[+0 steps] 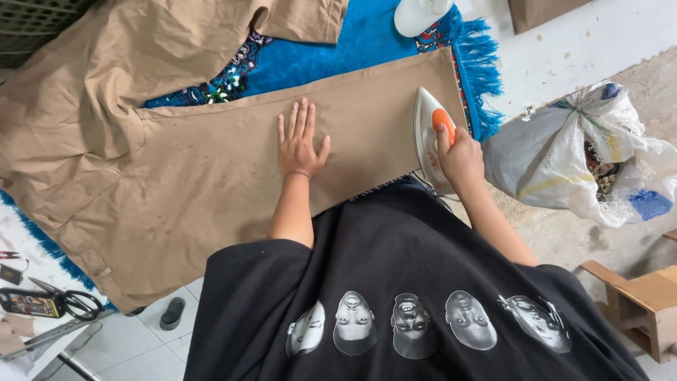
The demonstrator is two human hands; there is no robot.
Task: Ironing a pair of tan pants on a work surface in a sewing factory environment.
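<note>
Honestly, the big thing here was the tan trousers, spread over a blue patterned rug with a fringed edge, one leg running flat toward the right end. To press that leg well, I'd say the cloth had to stay taut and the seams lined up, with the iron gliding slowly along the length rather than sitting in one spot, since the fabric looked damp-speckled and could mark.

The left hand lay open, palm down, fingers spread on the middle of the leg, holding it smooth and well apart from the hot plate, which seemed a sensible gap. The right hand was closed around the orange handle of the white iron, which sat near the hem end of the leg, just beside the rug's fringe.

Around that: a pale tiled floor, a stuffed white plastic sack on the right, a small wooden stool at the lower right, a white spray bottle up top, and scissors at the lower left.
</note>
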